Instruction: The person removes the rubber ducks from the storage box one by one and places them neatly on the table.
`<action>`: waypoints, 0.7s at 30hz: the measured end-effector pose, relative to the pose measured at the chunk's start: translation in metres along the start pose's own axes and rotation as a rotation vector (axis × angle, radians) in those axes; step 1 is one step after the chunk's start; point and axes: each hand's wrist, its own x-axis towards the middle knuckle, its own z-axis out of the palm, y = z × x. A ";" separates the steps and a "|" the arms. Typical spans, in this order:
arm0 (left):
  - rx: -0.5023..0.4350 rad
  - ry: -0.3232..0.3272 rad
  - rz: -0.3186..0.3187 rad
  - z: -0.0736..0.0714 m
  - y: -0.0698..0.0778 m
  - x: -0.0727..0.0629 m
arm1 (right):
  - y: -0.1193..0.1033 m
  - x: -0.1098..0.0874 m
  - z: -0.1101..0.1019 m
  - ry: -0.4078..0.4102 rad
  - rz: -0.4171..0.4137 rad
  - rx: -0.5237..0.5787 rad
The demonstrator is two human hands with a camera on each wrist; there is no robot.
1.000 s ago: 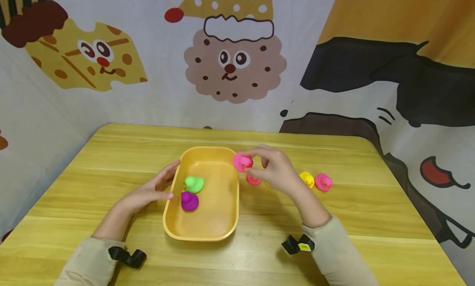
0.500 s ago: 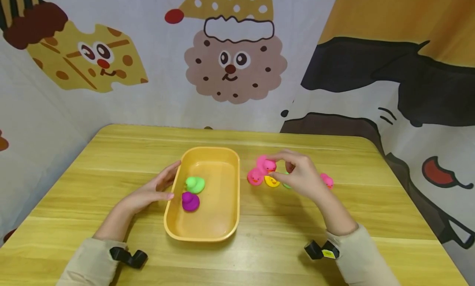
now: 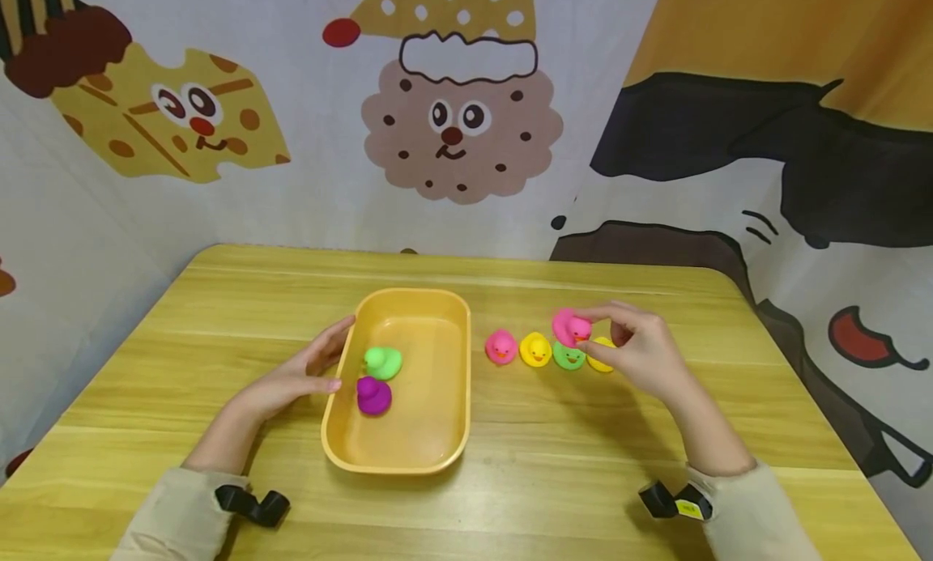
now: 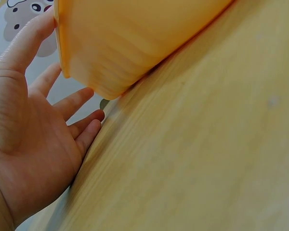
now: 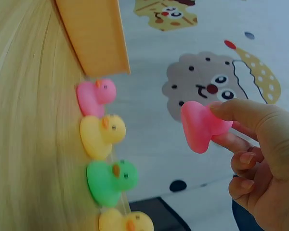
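My right hand (image 3: 641,346) pinches a pink rubber duck (image 3: 571,328) between thumb and fingers. In the head view the duck overlaps the top of a green duck (image 3: 568,356); the right wrist view shows it held apart from the row. That row also has a pink duck (image 3: 501,347), a yellow duck (image 3: 535,350) and another yellow duck (image 3: 601,355), partly covered by the hand. My left hand (image 4: 33,139) touches the left side of the yellow tray (image 3: 396,462), fingers spread and fairly straight. Inside the tray, a green duck (image 3: 383,363) sits beside a purple duck (image 3: 374,397).
The tray stands on a wood-grain table (image 3: 525,496), left of the duck row. A cartoon-printed cloth (image 3: 313,213) hangs behind the table. A black wrist device (image 3: 252,506) is on the left sleeve, and another (image 3: 674,501) on the right.
My right hand has carried the pink duck rightward, from beside the tray's right rim to around the green duck in the row. The rightmost pink duck is now hidden. My left hand stays put.
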 end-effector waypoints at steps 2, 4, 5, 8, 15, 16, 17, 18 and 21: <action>-0.005 0.002 -0.006 0.000 0.000 0.000 | 0.005 -0.004 -0.004 0.013 0.010 -0.007; -0.008 0.004 -0.013 0.001 -0.001 0.000 | 0.010 -0.007 -0.008 0.021 0.018 -0.009; -0.013 0.006 -0.015 0.001 -0.001 0.000 | 0.012 -0.009 -0.010 0.022 0.024 -0.009; -0.009 0.002 -0.007 0.001 -0.001 0.000 | 0.016 -0.014 -0.016 0.021 0.041 -0.010; 0.007 -0.002 0.009 0.000 -0.002 0.000 | 0.024 -0.024 -0.029 0.031 0.078 -0.019; 0.012 -0.002 0.009 0.000 -0.002 0.000 | 0.026 -0.026 -0.031 0.033 0.081 -0.023; 0.014 -0.001 0.007 0.000 -0.002 0.000 | 0.028 -0.028 -0.032 0.034 0.083 -0.031; 0.015 0.002 0.002 0.000 -0.002 0.000 | 0.030 -0.029 -0.034 0.034 0.086 -0.039; 0.005 0.012 -0.007 0.001 -0.002 0.000 | 0.037 -0.035 -0.038 0.036 0.105 -0.062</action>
